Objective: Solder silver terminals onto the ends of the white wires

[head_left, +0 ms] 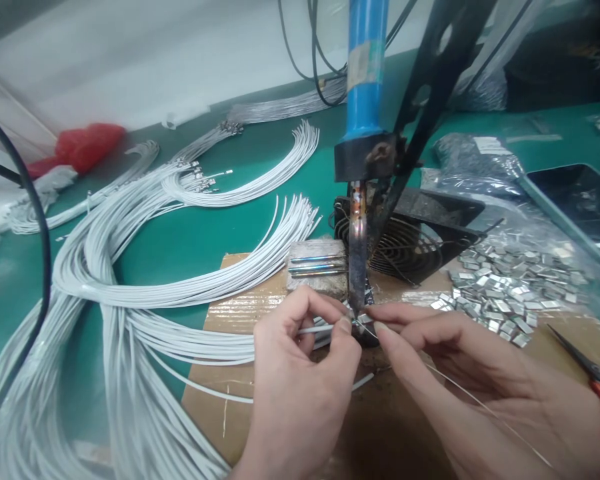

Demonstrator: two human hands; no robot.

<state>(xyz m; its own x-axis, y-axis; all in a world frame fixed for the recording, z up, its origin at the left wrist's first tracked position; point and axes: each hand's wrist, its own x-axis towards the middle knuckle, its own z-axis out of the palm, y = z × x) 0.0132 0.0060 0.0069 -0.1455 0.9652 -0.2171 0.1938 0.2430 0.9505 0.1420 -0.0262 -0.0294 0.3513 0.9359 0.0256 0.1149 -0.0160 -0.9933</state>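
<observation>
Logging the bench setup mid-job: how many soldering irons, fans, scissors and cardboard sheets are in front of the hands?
Blue-handled soldering iron: 1
Black fan: 1
Red-handled scissors: 1
Cardboard sheet: 1
Total: 4

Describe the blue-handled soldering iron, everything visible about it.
The soldering iron hangs almost upright, tip down, clamped in a black metal stand. Its handle is blue plastic with a worn pale label; below sits a scorched black collar, then a discoloured metal shaft. The tip ends just above the cardboard, where the left hand and right hand bring thin pieces to it.
</observation>
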